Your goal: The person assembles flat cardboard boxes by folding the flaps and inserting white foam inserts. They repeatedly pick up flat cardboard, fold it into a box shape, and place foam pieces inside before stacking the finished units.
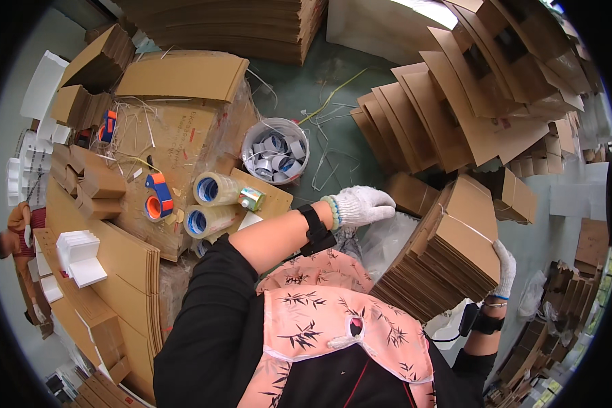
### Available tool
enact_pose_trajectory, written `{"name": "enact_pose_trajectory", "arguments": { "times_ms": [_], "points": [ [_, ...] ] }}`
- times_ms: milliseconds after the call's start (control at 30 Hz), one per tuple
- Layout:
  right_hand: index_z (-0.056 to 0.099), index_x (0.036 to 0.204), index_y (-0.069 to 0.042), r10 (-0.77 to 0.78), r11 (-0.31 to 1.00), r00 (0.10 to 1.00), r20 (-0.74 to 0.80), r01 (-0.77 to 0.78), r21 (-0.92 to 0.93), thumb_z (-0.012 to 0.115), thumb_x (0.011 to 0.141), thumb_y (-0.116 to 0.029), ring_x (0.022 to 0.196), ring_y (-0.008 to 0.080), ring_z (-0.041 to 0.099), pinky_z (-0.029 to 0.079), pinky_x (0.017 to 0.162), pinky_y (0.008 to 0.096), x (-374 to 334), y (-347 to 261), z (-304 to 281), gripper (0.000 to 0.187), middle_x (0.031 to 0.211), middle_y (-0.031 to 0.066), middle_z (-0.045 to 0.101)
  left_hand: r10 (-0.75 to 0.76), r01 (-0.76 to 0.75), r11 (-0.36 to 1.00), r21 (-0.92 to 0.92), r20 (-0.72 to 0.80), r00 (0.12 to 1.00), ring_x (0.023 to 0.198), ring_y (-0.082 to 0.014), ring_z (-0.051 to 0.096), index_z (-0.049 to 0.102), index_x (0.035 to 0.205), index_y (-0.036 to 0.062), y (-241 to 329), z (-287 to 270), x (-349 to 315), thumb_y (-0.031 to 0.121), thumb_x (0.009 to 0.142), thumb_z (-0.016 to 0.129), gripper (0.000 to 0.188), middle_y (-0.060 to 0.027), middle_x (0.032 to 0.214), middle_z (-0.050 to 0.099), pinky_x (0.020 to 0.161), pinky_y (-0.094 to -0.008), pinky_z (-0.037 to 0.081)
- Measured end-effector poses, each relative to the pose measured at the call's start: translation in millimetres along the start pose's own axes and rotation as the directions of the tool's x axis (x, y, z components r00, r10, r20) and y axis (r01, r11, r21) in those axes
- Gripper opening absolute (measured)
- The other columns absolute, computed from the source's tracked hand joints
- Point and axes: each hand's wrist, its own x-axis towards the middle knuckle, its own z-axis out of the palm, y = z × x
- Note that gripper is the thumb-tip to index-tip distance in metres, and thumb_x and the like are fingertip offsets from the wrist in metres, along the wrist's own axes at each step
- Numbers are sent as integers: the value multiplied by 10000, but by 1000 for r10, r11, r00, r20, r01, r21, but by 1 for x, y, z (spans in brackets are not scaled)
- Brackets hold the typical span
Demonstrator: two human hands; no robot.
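A strapped bundle of flat cardboard boxes (464, 228) stands tilted in front of me, to the right. My right hand (504, 269), in a white knit glove, grips its right edge, with the fingers against the cardboard and the palm side hidden. A thin pale strap (468, 226) crosses the bundle's top. To the left of the bundle is my left hand (364, 206), also gloved, its fingers stretched out side by side and nothing visible in them. Below that hand lies clear plastic wrap (386, 243), touching the bundle's left side.
Left of me, a large carton (177, 136) carries clear tape rolls (214, 189) and an orange-blue tape dispenser (158, 197). A white bucket (302, 158) holds silvery rolls. Stacked cardboard (449, 102) leans at far right. Loose straps (326, 163) lie on the floor. Another person (22, 231) is at far left.
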Motion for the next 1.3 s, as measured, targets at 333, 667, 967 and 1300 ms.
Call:
{"name": "enact_pose_trajectory", "arguments": {
  "times_ms": [333,667,967,1300],
  "points": [
    [568,659,-50,78,997,989,125,-79,2,658,872,-188,536,61,456,373,509,251,-46,-29,72,269,625,-26,522,-742,-12,371,-928,-305,597,1320,-291,478,393,1437,-15,-185,-93,-70,503,940,576,741,-196,1432,483,1092,-414,383],
    [582,676,-37,108,953,952,287,-17,-303,707,821,-195,569,68,484,403,526,264,-48,-42,153,248,620,-19,537,-899,-600,146,-786,-358,251,1079,-280,574,473,1363,75,-307,-223,-88,601,878,614,729,-148,1268,566,869,-426,470],
    [538,707,-38,-37,987,871,490,109,-120,712,791,-145,638,82,433,373,584,258,-53,-81,197,222,674,-19,473,-865,-669,165,-724,-433,254,965,-234,574,536,1285,139,-260,-271,-74,558,799,722,668,-94,1222,531,684,-343,537],
    [404,563,-3,-483,592,500,719,791,-152,706,684,-162,614,247,428,334,558,375,-34,-202,256,362,619,104,371,-780,-643,418,-642,-617,109,672,-136,555,653,954,160,-198,-291,-179,391,801,754,295,-22,824,631,527,-296,431]
  ]
}}
